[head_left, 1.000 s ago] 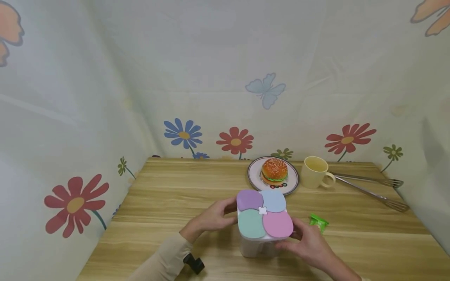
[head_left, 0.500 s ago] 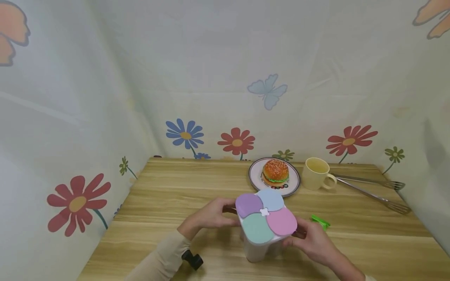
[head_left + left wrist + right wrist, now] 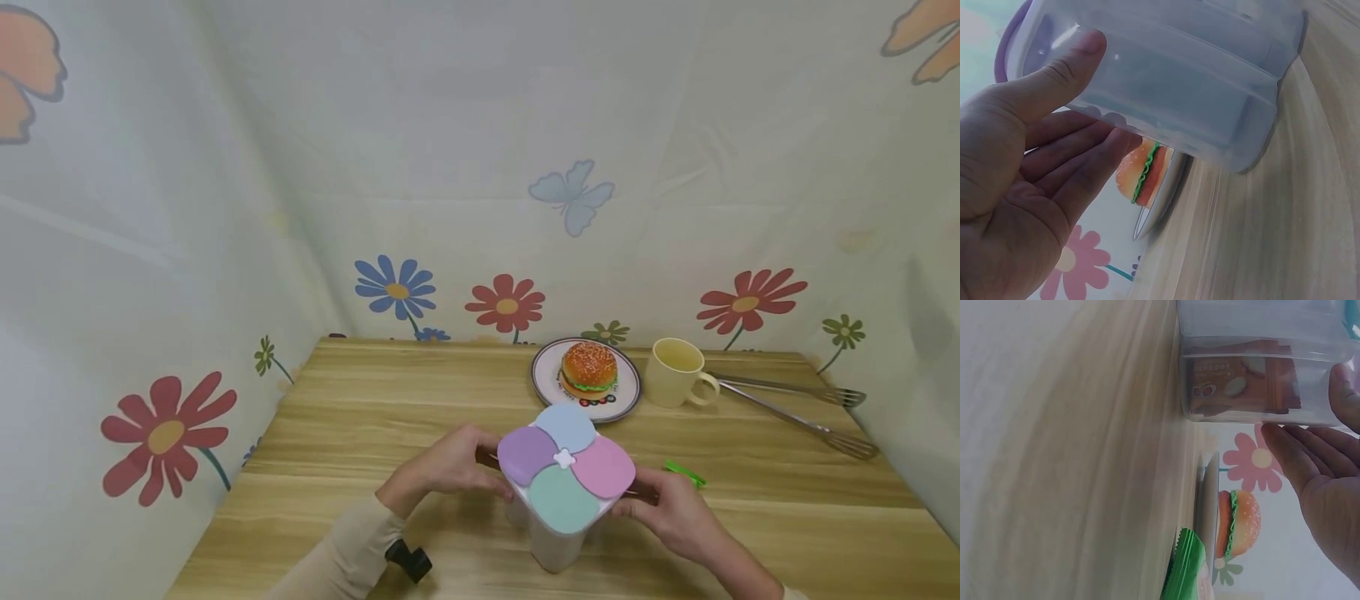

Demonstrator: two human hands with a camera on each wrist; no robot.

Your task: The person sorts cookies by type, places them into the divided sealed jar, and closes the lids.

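Note:
A clear plastic storage container (image 3: 557, 542) with a lid of purple, blue, pink and green petals (image 3: 564, 498) stands upright on the table, one corner towards me. My left hand (image 3: 448, 462) grips its left side just below the lid, the thumb (image 3: 1063, 75) lying on the clear wall in the left wrist view. On the opposite side, my right hand (image 3: 678, 518) holds it between thumb and fingers. Through the wall in the right wrist view, an orange-brown snack packet (image 3: 1235, 381) shows inside one compartment.
Behind the container, a toy burger (image 3: 589, 368) sits on a round plate (image 3: 546, 382). A yellow mug (image 3: 670, 377) and two long metal kitchen utensils (image 3: 795, 412) lie further right. A small green-wrapped packet (image 3: 686, 473) is just beyond my right hand.
The container has turned counterclockwise as seen from above, bringing the blue petal to the back and the green one to the front. Both hands stay at its sides.

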